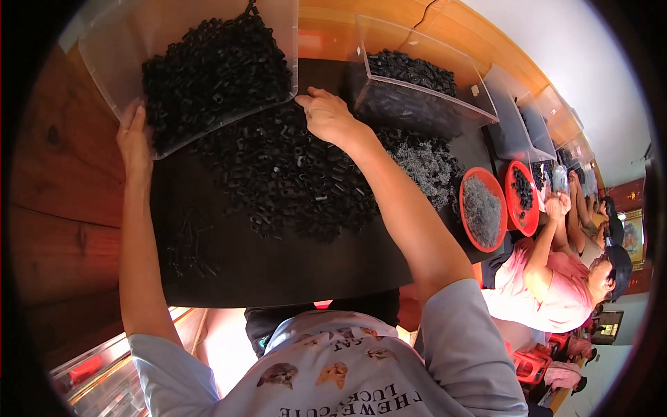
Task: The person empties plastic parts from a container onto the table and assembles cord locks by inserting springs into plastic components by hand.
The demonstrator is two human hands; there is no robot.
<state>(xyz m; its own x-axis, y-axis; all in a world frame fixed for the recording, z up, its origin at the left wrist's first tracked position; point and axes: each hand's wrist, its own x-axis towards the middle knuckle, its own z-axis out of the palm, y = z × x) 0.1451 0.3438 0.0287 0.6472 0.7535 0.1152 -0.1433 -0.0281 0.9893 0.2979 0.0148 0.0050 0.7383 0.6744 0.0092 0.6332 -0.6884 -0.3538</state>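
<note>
right hand [326, 115] on clear bin [111, 35] — second bin [445, 90] beside | red bowls [467, 182] right

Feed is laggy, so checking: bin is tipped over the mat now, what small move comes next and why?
Probably tip the clear bin a little further: both the left hand and right hand grip its lower rim, and most black pieces sit inside above the pile.

Both hands gripped a clear bin [111, 42] full of black beads [215, 69], tilted over a black mat [278, 264]: the left hand [133, 142] at its lower corner, the right hand [326, 117] at its near edge. Below the hands lay a bead pile [292, 181]. Right of the right hand stood another bin [417, 83] and red bowls [484, 210].
</note>
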